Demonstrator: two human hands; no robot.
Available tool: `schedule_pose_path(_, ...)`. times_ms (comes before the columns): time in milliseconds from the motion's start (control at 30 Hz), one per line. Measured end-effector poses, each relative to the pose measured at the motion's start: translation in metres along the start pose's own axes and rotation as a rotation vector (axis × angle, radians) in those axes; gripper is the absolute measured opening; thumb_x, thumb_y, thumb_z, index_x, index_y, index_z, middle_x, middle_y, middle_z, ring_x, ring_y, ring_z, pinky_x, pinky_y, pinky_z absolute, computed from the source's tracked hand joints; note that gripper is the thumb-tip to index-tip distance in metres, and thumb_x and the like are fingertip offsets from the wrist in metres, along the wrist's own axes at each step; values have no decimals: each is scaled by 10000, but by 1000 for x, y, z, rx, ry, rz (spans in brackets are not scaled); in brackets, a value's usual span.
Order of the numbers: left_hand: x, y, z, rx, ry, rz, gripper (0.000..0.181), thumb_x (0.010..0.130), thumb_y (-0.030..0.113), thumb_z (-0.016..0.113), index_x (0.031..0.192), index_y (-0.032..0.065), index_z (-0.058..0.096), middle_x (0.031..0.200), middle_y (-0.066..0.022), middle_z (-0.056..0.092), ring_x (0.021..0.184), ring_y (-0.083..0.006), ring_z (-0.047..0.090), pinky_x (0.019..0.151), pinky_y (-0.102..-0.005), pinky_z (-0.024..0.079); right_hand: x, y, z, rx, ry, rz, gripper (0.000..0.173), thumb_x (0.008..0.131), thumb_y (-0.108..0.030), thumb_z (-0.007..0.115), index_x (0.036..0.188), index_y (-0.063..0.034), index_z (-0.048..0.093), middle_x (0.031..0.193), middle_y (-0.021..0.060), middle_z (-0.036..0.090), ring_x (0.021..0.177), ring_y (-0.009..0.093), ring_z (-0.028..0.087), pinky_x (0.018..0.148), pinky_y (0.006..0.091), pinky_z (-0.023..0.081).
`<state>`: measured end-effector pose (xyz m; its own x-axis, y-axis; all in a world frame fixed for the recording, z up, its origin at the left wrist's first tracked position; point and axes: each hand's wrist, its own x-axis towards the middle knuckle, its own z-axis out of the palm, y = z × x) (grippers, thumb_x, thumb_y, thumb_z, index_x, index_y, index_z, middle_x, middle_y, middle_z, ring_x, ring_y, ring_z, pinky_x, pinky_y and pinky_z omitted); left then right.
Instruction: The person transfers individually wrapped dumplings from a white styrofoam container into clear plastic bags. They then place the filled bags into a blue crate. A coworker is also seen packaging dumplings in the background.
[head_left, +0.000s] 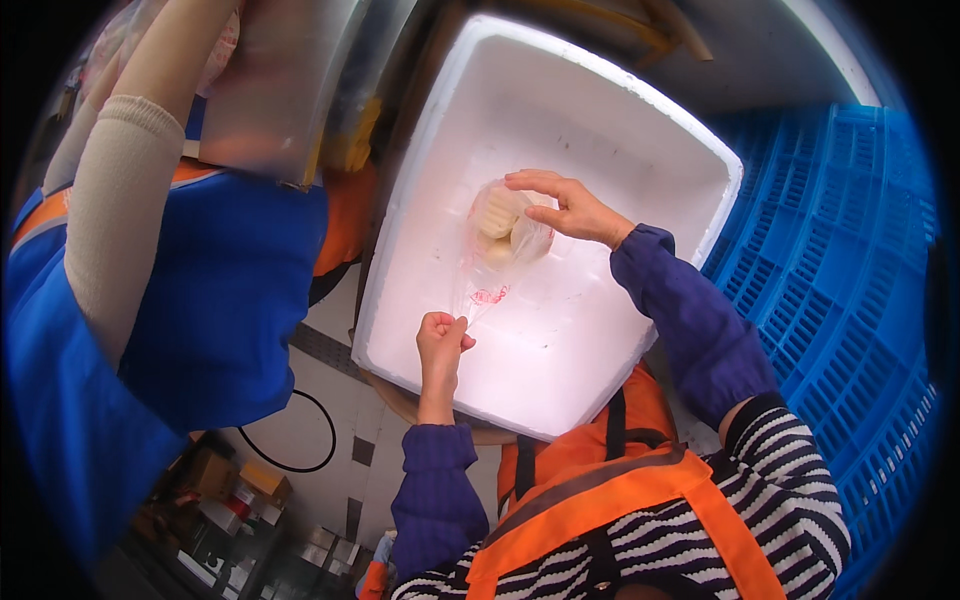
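A clear plastic bag (486, 277) with red printing lies inside a large white foam box (420, 300) in front of me. Several pale yellow, rounded pieces of food (499, 225) sit in it, at least one with a ridged surface; their exact kind is unclear. My left hand (441, 341) pinches the bag's near end between thumb and fingers, pulling the film taut. Over the bag's far right side, my right hand (574, 210) has its thumb and fingers apart, with the fingertips at the film. Purple sleeve covers are on both forearms.
Blue plastic crates (817, 300) stand to the right of the box. At the left, close by, is a co-worker in blue (225, 300) with pale sleeve covers, beside a metal surface (262, 90). A black cable loop (330, 420) and cardboard boxes (262, 484) show at lower left.
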<state>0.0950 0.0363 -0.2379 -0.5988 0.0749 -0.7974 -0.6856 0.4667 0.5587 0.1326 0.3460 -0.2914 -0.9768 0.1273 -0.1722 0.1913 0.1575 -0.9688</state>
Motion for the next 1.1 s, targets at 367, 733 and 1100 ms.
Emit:
schedule_pose_path(367, 9, -1, -11, -25, -5, -10, 163, 858, 33, 655, 926, 49, 507, 718, -22, 573, 565, -99, 563, 581, -246, 513, 24, -12, 6, -99, -9, -141, 337, 889, -258, 666, 1197, -122, 661, 1293, 107, 604, 1193, 295, 546, 998, 385, 445)
schedule_pose_path(733, 9, -9, -14, 3, 7, 5, 103, 891, 77, 609, 929, 75, 513, 773, -39, 570, 628, -131, 577, 635, -281, 541, 36, -7, 8, -340, 43, -425, 118, 905, -105, 631, 1002, -62, 682, 943, 109, 666, 867, 313, 605, 752, 365, 492)
schedule_pose_path(1100, -27, 54, -9, -130, 94, 99, 213, 870, -3, 484, 1064, -22, 572, 745, -86, 620, 573, -142, 588, 576, -267, 537, -21, -58, 20, 67, 541, -192, 155, 987, -103, 526, 912, 10, 599, 793, 30, 582, 741, 129, 534, 673, 250, 430)
